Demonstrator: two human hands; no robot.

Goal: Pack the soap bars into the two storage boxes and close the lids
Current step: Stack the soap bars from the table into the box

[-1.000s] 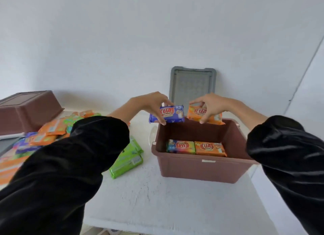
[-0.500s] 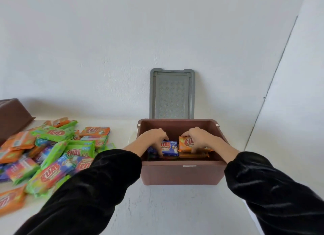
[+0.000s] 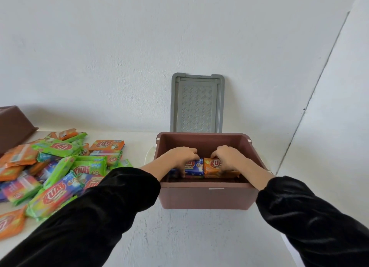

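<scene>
An open brown storage box (image 3: 205,197) stands on the white table in front of me. Both hands are down inside it. My left hand (image 3: 182,156) grips a blue soap bar (image 3: 194,167), and my right hand (image 3: 228,157) grips an orange soap bar (image 3: 211,166) right beside it. The two bars touch side by side, resting on packs lower in the box that the front wall mostly hides. A loose pile of soap bars (image 3: 60,167) in green, orange and blue wrappers lies on the table to the left.
A grey lid (image 3: 197,105) leans upright against the wall behind the box. A second brown box (image 3: 14,125) sits at the far left edge. The table's right edge runs just right of the open box.
Both hands have come down from above the box rim into the box with their bars. My view has swung left, bringing more of the soap pile into sight.
</scene>
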